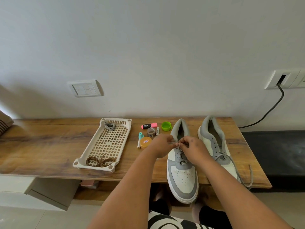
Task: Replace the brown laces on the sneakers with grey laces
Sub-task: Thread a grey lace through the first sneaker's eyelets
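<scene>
Both forearms reach in from six o'clock and meet over the near sneaker (182, 177). On the wooden bench (49, 142) this sneaker sits at the centre, toe hanging over the front edge, heel toward twelve o'clock. A second sneaker (214, 142) lies just beside it at three o'clock, its grey lace (244, 171) loose and trailing over the bench edge. At nine o'clock of the shoes lies a slotted tray (105, 144); the brown laces (100, 161) are bundled at its six o'clock end, a coiled grey lace (110, 126) at its twelve o'clock end. Between tray and shoes sits a cluster of small things: a pink highlighter (149, 125), a green cap (166, 126), a tape roll (151, 131), an orange tin (145, 142).

The left hand (162, 145) and right hand (193, 148) touch at the fingertips above the near sneaker's upper eyelets. Fingers of both are curled, pinching a grey lace end (179, 145) between them. Lower eyelets already carry grey lacing.
</scene>
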Available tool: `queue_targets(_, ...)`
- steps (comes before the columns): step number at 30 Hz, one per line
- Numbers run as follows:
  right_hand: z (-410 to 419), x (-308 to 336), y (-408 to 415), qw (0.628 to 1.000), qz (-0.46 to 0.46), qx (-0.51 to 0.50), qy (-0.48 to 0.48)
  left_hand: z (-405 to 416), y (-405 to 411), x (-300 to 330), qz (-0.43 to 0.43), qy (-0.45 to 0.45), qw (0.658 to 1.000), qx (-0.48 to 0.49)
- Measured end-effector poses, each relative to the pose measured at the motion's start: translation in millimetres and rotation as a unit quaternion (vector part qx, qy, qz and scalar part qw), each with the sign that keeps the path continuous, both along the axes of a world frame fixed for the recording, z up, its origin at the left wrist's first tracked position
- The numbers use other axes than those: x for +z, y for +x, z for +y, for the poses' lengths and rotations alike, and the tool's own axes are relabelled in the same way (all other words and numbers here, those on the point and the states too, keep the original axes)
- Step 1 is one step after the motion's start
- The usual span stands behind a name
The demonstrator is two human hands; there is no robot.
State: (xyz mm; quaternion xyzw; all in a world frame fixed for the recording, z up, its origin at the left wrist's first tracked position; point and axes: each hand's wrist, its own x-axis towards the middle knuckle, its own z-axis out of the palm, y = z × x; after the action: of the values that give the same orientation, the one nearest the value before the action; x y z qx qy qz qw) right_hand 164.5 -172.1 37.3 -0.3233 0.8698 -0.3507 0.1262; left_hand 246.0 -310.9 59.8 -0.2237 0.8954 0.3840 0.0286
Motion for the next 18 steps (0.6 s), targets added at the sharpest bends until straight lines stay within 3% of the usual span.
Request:
queue_targets(2, 0.2, -2.1, -1.7, 1.0, -0.004, 0.0, 0.0, -5.0, 3.1, 3.9, 0.03, 0.106, 0.993, 0.041)
queue_targets(4, -0.2, -4.6, -2.8, 1.0, -0.011, -0.007, 0.002, -10.0, 11.9, 18.6, 0.108, 0.261, 0.955, 0.085)
queue_targets(5, -0.5, -5.1, -2.9, 1.0, -0.015, -0.008, 0.003, -12.4, 18.2, 28.3, 0.162, 0.355, 0.915, 0.1)
queue_targets(8, -1.5, -5.5, -3.9, 1.0, -0.019, -0.01, 0.005, -26.3, 38.4, 52.6, 0.295, 0.617, 0.727, 0.053)
queue_targets(9, -1.7, -5.9, -4.3, 1.0, -0.019, -0.01, 0.005, -27.3, 43.2, 56.7, 0.293, 0.641, 0.708, 0.044)
queue_targets(10, -1.6, -6.1, -4.5, 1.0, -0.019, -0.009, 0.006, -27.3, 44.2, 57.1, 0.269, 0.625, 0.73, 0.059)
queue_targets(11, -1.6, -6.4, -4.7, 1.0, -0.02, -0.009, 0.005, -24.4, 43.2, 56.0, 0.223, 0.556, 0.796, 0.085)
queue_targets(13, -1.8, -8.0, -5.0, 1.0, -0.02, -0.009, 0.0, -17.5, 33.5, 40.4, 0.099, 0.275, 0.949, 0.118)
queue_targets(14, -1.7, -8.7, -5.2, 1.0, -0.017, -0.008, 0.001, -14.4, 27.6, 29.7, 0.047, 0.123, 0.985, 0.107)
queue_targets(15, -1.7, -8.8, -5.3, 1.0, -0.012, -0.005, 0.001, -10.9, 22.3, 20.2, 0.016, 0.015, 0.997, 0.08)
queue_targets(16, -1.8, -9.4, -5.4, 1.0, -0.009, -0.004, 0.002, -7.7, 17.8, 13.2, 0.0, -0.033, 0.998, 0.054)
queue_targets(18, -1.6, -9.4, -4.9, 1.0, -0.005, -0.002, -0.001, -4.2, 9.9, 5.3, -0.017, -0.035, 0.999, 0.014)
